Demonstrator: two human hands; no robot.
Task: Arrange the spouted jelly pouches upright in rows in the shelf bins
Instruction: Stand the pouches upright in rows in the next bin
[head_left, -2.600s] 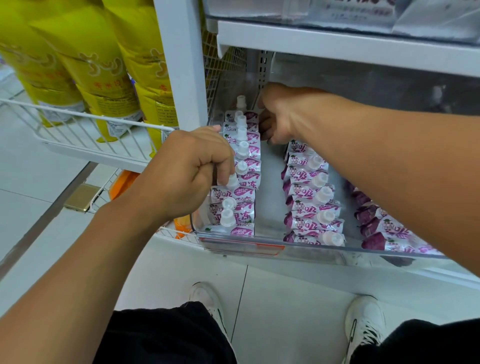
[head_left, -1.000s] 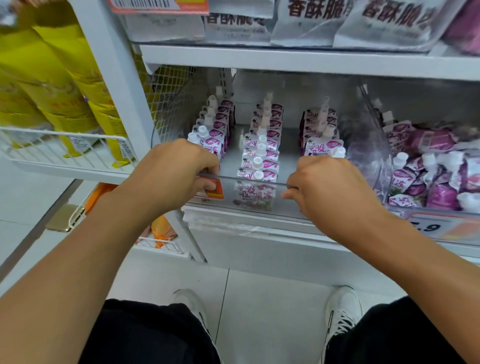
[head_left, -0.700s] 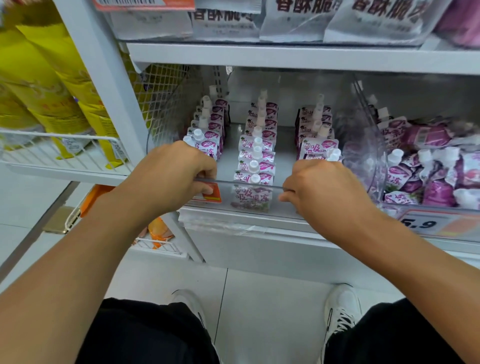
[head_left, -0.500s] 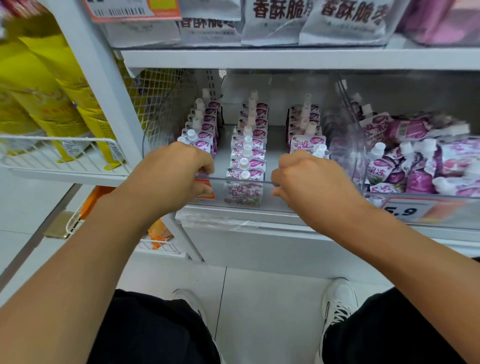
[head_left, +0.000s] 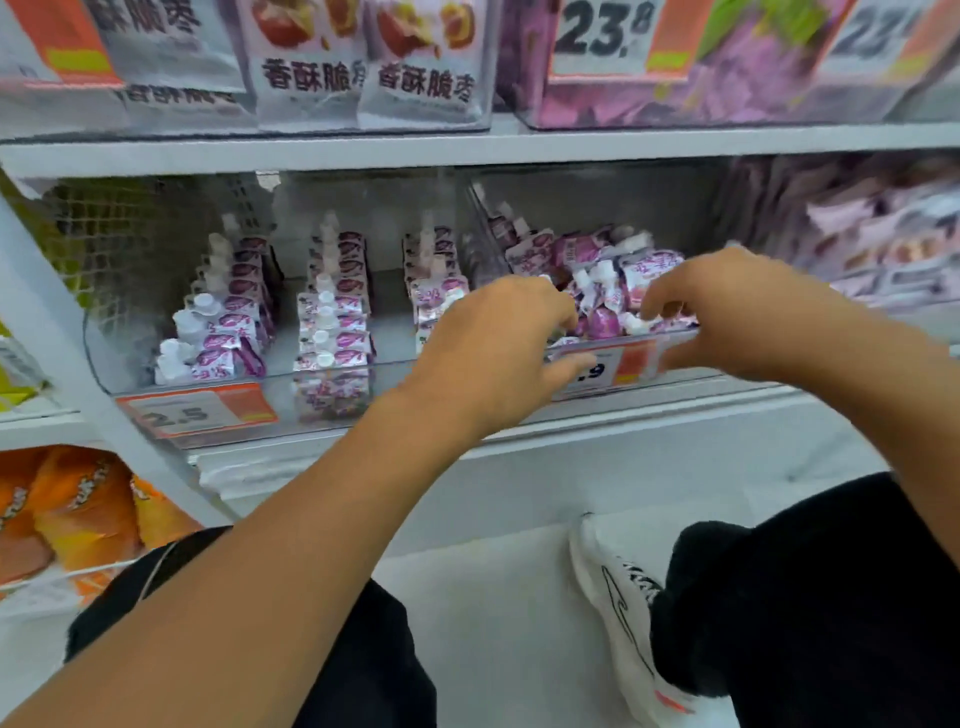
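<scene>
Purple-and-white spouted jelly pouches stand upright in three rows (head_left: 332, 332) inside the clear left bin (head_left: 228, 382). In the clear right bin (head_left: 626, 340), more pouches (head_left: 597, 260) lie in a jumbled heap. My left hand (head_left: 488, 353) is at that bin's front wall, thumb on the outside by the price label and fingers over the rim. My right hand (head_left: 727, 312) holds the same wall further right, fingers curled over the rim among the pouches. The image is motion-blurred.
A shelf above carries white snack bags (head_left: 363, 62) and a 23.8 price card (head_left: 597, 31). Pink packs (head_left: 883, 234) fill the space to the right. A white upright post (head_left: 62, 332) stands left, with orange bags (head_left: 67, 509) below. My white shoe (head_left: 623, 597) is on the floor.
Both hands let go of the left bin's front rim and moved right onto the front wall of the jumbled right bin. The view swung right and up.
</scene>
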